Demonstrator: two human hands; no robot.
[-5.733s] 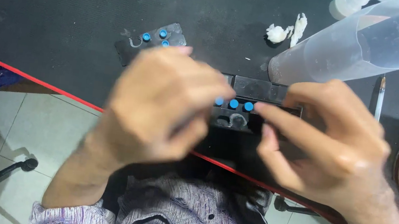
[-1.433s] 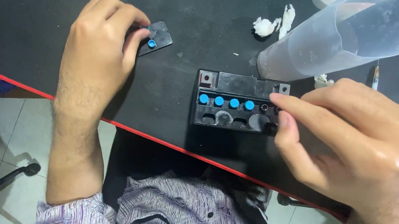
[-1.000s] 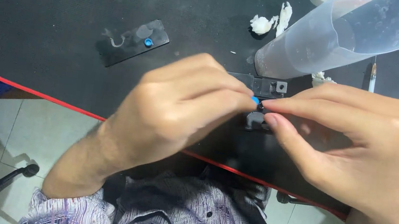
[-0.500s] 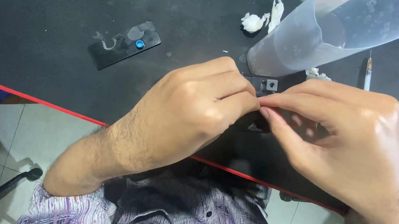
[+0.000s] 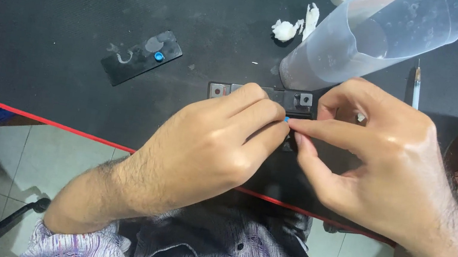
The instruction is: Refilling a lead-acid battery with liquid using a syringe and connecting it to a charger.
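In the middle of the frame lies a small black box (image 5: 282,99) on the black table (image 5: 47,11). Only its top edge shows, with two little square metal ends. The rest is hidden under the hands.

Right at the box, a tiny blue cap (image 5: 286,119) peeks out between fingertips. The left hand (image 5: 207,149) comes in from the lower left, and its fingers are pinched narrow on the cap. The right hand (image 5: 381,163) comes in from the lower right. Its thumb and first finger are pinched close too, touching the same spot from the other side. I cannot tell which hand really holds the cap.

To do this well, I think the cap should go straight down over its hole, not tilted. Push softly with one fingertip while the other hand keeps the box from sliding. The hands hide the holes, so it would help to lift a finger and look.

Just above the box stands a big clear plastic jug (image 5: 375,38), leaning toward the upper right. Beside it, at the top middle, lies a bit of crumpled white stuff (image 5: 292,28). To the right of the jug lies a thin syringe (image 5: 415,90). In the upper left lies a flat black strip (image 5: 140,58) with one more blue cap on it.
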